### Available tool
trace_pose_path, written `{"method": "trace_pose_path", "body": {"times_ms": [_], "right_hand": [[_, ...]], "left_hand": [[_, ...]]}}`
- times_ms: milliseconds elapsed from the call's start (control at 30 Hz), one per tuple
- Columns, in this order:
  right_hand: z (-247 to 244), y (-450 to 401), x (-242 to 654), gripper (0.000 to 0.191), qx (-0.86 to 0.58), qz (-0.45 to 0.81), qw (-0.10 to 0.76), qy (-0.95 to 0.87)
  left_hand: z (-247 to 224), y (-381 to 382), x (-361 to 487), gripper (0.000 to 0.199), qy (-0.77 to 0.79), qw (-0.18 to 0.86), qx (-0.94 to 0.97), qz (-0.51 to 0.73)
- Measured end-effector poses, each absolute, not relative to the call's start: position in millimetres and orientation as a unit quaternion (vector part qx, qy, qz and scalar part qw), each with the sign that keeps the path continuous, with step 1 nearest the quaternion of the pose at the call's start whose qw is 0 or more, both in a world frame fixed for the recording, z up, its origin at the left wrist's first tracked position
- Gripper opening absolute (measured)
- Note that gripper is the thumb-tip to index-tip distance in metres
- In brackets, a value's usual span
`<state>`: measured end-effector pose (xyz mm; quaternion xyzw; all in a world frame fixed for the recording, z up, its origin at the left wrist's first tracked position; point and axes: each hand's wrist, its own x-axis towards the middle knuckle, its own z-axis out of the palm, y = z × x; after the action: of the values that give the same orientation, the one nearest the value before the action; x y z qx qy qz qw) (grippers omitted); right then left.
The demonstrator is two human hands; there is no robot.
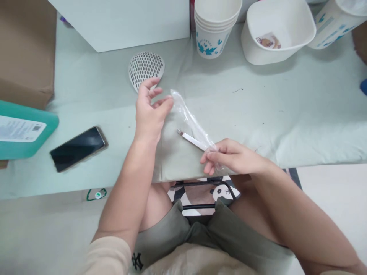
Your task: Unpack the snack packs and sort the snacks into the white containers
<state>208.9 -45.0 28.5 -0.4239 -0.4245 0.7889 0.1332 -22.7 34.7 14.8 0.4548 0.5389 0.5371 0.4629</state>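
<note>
My right hand (pixel 225 156) pinches the lower end of a clear plastic sleeve (pixel 190 120) near the table's front edge. A slim metal tool with a pointed tip (pixel 189 139), like tweezers, extends up and left from those same fingers; its rear end is hidden by them. The sleeve slants up and left to the fingertips of my left hand (pixel 151 105), whose thumb touches or nearly touches its upper end. The other fingers of that hand are curled and apart. Just behind them lies a white perforated dome-shaped piece (pixel 146 68), partly covered by the fingers.
A black phone (pixel 78 149) and a green container (pixel 25 130) are at the left, below a cardboard box (pixel 25 49). Along the back stand a white box (pixel 123 23), stacked paper cups (pixel 213 38), a white tub (pixel 260 51) holding a small packet, and another cup (pixel 329 28).
</note>
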Motion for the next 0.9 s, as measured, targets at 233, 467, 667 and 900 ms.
{"method": "trace_pose_path", "body": {"times_ms": [233, 467, 667, 900], "right_hand": [[33.3, -48.5, 220.2, 0.043, -0.312, 0.855, 0.239, -0.338], [34.7, -53.7, 230.4, 0.043, -0.223, 0.851, 0.306, -0.363], [37.5, -54.0, 244.5, 0.049, -0.285, 0.780, 0.382, -0.406], [39.0, -52.7, 253.6, 0.057, -0.322, 0.746, 0.419, -0.405]], "left_hand": [[31.8, 9.3, 3.1, 0.032, 0.400, 0.346, 0.753, 0.391], [10.1, 4.4, 25.6, 0.042, 0.309, 0.239, 0.861, 0.326], [26.5, -4.1, 25.8, 0.058, 0.349, 0.288, 0.841, 0.296], [39.8, -17.4, 29.5, 0.043, 0.314, 0.491, 0.798, 0.152]]}}
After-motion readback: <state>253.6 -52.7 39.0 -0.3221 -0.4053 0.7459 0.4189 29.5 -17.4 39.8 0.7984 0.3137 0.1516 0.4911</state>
